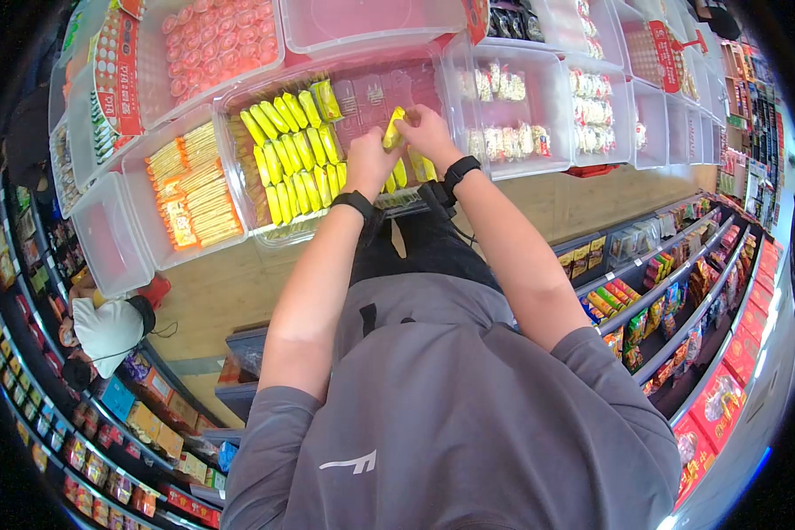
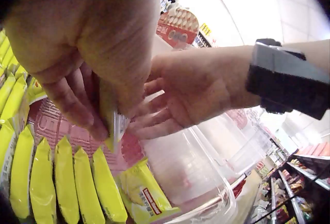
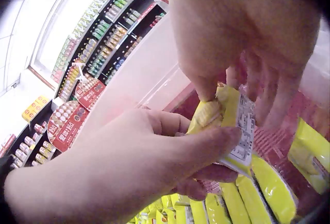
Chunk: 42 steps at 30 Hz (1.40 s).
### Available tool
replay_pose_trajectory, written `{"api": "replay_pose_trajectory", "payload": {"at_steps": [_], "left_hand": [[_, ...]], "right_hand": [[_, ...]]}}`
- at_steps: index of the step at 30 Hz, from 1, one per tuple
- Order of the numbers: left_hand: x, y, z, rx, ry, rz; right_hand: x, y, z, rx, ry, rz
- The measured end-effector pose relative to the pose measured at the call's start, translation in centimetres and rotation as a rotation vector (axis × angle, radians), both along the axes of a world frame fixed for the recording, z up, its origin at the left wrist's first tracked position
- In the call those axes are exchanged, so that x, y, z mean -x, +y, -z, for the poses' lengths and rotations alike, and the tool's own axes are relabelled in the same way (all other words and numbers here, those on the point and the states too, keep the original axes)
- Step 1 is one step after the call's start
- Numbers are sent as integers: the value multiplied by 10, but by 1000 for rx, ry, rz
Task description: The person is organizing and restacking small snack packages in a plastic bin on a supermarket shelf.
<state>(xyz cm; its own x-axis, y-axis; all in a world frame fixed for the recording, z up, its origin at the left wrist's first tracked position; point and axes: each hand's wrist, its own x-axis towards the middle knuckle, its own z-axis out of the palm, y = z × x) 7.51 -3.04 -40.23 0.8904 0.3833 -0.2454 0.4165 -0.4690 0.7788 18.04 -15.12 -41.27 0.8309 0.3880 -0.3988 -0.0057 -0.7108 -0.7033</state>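
Both hands meet at a small yellow snack packet (image 3: 240, 131), held over a clear plastic bin. My left hand (image 1: 371, 161) pinches its lower part, thumb across the printed white back. At the packet's top corner, my right hand (image 1: 429, 135) grips with thumb and forefinger while the other fingers extend past it. Rows of matching yellow packets (image 1: 302, 159) stand on edge in the bin's left part and below the hands. One packet (image 2: 144, 193) lies flatter at the row's end, its front showing. The bin's pink floor (image 1: 371, 88) shows beyond the hands.
Left of the bin, another bin holds orange-wrapped sticks (image 1: 194, 185). Pink cups (image 1: 216, 40) fill a bin behind. White-wrapped snacks (image 1: 512, 141) lie in bins to the right. Store shelves (image 1: 662, 291) flank the aisle, and a person (image 1: 110, 331) is low at the left.
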Motion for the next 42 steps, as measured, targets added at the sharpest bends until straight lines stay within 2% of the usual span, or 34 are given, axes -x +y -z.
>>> {"api": "replay_pose_trajectory", "payload": {"at_steps": [7, 10, 13, 16, 19, 22, 28, 31, 42], "left_hand": [[5, -22, 14, 18, 81, 48], [4, -29, 13, 59, 133, 100], [8, -32, 13, 107, 140, 124], [10, -35, 23, 33, 136, 248], [12, -40, 34, 27, 246, 270], [14, -40, 45, -29, 254, 310], [20, -34, 39, -1, 178, 218], [23, -33, 37, -28, 186, 230], [33, -34, 29, -12, 286, 321]], "right_hand": [[7, -16, 17, 39, 109, -72], [9, -20, 25, 76, -46, -197], [9, -25, 22, 98, -24, -226], [13, -26, 30, 101, -63, -271], [20, -27, 42, 103, -176, -346], [28, -28, 43, 175, -226, -348], [31, -26, 27, 312, -104, -446], [35, -27, 26, 260, -199, -402], [30, -28, 33, 257, -143, -351]]}}
